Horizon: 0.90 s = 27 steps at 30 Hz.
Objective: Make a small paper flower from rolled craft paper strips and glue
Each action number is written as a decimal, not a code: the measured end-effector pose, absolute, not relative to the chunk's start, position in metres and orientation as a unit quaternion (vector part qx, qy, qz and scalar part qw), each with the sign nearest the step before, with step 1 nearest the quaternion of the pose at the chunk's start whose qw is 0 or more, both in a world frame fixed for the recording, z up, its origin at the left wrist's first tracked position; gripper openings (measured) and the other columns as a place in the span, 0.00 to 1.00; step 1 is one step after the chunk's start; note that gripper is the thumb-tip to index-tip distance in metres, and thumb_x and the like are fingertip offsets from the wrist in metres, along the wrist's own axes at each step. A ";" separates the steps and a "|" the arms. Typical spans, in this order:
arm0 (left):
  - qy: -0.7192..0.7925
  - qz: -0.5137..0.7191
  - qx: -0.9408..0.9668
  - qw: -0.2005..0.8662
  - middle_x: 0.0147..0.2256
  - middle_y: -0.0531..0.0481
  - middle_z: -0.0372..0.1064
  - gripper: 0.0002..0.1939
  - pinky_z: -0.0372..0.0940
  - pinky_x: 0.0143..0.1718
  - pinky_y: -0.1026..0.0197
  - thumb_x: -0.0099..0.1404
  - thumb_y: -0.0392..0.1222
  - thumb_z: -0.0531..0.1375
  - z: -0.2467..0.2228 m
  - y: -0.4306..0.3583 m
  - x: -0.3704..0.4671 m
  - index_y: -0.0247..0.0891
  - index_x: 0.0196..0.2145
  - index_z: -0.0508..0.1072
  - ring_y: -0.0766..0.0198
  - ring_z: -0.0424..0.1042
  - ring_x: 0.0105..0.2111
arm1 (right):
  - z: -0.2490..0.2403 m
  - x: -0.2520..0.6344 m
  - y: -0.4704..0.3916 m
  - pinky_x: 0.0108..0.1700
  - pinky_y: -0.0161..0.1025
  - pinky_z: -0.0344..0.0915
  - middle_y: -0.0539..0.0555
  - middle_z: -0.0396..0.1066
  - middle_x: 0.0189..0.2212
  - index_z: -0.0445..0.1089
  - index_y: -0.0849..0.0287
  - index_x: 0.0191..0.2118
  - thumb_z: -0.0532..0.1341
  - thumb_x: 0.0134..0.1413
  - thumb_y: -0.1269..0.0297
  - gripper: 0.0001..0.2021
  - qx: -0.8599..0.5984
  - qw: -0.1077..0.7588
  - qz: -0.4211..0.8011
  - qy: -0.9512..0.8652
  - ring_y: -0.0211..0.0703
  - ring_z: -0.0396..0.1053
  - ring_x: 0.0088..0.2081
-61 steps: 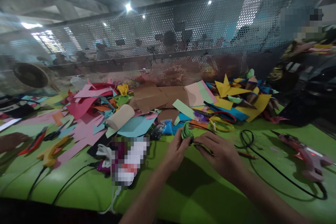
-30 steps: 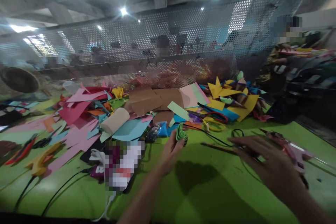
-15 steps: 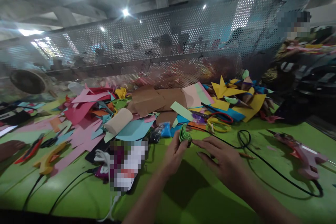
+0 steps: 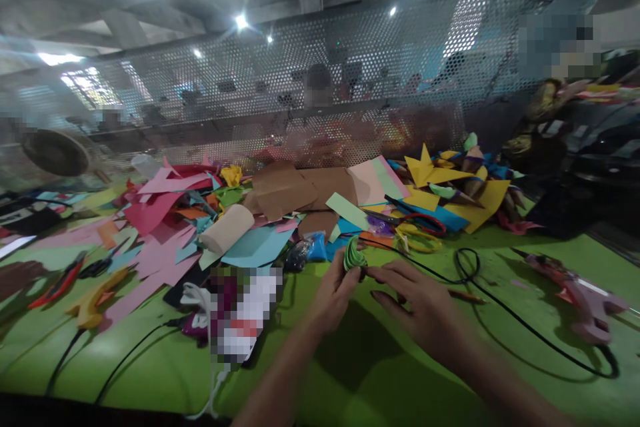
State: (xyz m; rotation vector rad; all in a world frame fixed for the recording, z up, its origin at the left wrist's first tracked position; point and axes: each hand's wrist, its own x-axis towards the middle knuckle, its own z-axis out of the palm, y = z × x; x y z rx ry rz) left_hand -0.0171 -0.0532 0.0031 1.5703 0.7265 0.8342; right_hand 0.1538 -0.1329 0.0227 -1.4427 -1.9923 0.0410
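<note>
Your left hand (image 4: 334, 297) is closed around the base of the green coil (image 4: 354, 255), thumb in front; the coil's ridged top rises above your thumb, over the table (image 4: 165, 380). Your right hand (image 4: 423, 297) is just right of it, thumb and forefinger parted, forefinger pointing at the coil's lower edge; whether it touches, you can't tell. The pencil (image 4: 467, 296) lies beyond your right knuckles.

A green table (image 4: 385, 383) carries a pink glue gun (image 4: 583, 293) at right; a brown stick (image 4: 469, 297) nearer the middle; a yellow glue gun (image 4: 93, 307) and a red tool (image 4: 63, 282) at left; coloured paper (image 4: 163, 243) farther back.
</note>
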 end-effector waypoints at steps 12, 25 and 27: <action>0.322 0.352 0.671 0.567 0.48 0.47 0.71 0.22 0.62 0.56 0.57 0.71 0.54 0.52 0.004 -0.054 -0.016 0.41 0.57 0.67 0.59 0.68 0.48 | 0.029 0.157 -0.134 0.44 0.46 0.73 0.58 0.75 0.43 0.72 0.56 0.51 0.58 0.63 0.69 0.13 -0.545 0.356 0.024 -0.759 0.48 0.75 0.42; 0.334 0.347 0.660 0.577 0.47 0.47 0.71 0.23 0.63 0.55 0.54 0.70 0.51 0.53 0.000 -0.052 -0.018 0.43 0.59 0.66 0.56 0.68 0.48 | 0.034 0.184 -0.149 0.40 0.41 0.74 0.55 0.77 0.41 0.73 0.51 0.49 0.58 0.64 0.65 0.11 -0.566 0.392 -0.028 -0.724 0.47 0.76 0.41; 0.332 0.350 0.658 0.578 0.47 0.47 0.71 0.23 0.63 0.55 0.54 0.70 0.52 0.53 -0.002 -0.052 -0.019 0.43 0.59 0.66 0.56 0.68 0.47 | 0.036 0.200 -0.157 0.38 0.42 0.73 0.55 0.77 0.42 0.73 0.49 0.50 0.58 0.64 0.63 0.11 -0.586 0.396 -0.051 -0.705 0.47 0.77 0.40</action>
